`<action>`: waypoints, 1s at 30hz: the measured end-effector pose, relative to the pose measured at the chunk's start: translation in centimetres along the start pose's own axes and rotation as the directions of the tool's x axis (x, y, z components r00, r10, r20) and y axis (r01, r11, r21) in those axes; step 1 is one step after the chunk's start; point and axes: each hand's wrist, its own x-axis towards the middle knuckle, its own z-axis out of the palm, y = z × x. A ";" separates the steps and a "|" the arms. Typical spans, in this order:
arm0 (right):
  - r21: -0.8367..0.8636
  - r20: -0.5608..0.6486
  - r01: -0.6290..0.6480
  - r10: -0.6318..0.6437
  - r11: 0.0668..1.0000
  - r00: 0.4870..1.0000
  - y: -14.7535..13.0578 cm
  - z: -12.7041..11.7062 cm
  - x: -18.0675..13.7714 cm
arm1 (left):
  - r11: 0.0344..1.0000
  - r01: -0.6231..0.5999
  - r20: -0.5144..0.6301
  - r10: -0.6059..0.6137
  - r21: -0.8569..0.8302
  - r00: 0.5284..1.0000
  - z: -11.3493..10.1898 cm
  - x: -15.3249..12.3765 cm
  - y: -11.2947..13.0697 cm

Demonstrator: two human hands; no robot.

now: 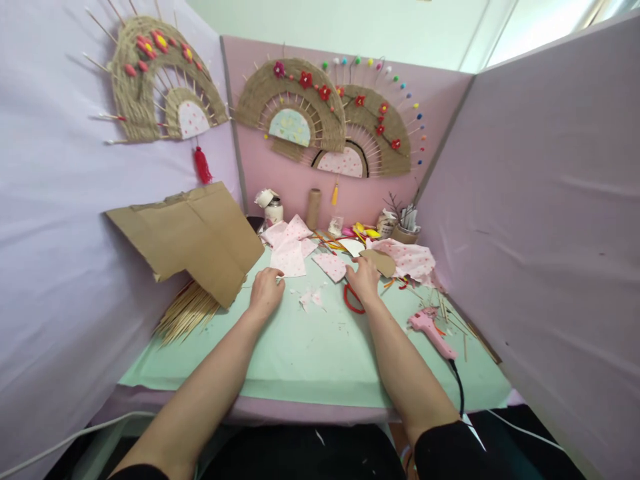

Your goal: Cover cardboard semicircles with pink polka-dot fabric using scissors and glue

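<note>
Far left of our fingers, a bundle of thin bamboo skewers (184, 313) lies under a torn brown cardboard sheet (195, 237). Our left hand (265, 292) rests on the mint-green table mat (300, 353), its fingers curled under; we cannot tell whether they pinch anything. Just beyond them lies a pale pink dotted fabric square (290, 257). Our right hand (364, 280) lies flat with its fingers loose, red-handled scissors (351, 301) beneath it and a tan cardboard half-round (382, 263) just right of its fingertips. Further right lies a pink plastic glue gun (431, 329).
</note>
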 end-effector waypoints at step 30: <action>0.348 -0.341 -0.160 0.284 0.924 0.896 5.8 -2.4 3.8 | 0.976 0.115 -0.075 -0.131 -0.185 0.989 1.0 1.7 -0.2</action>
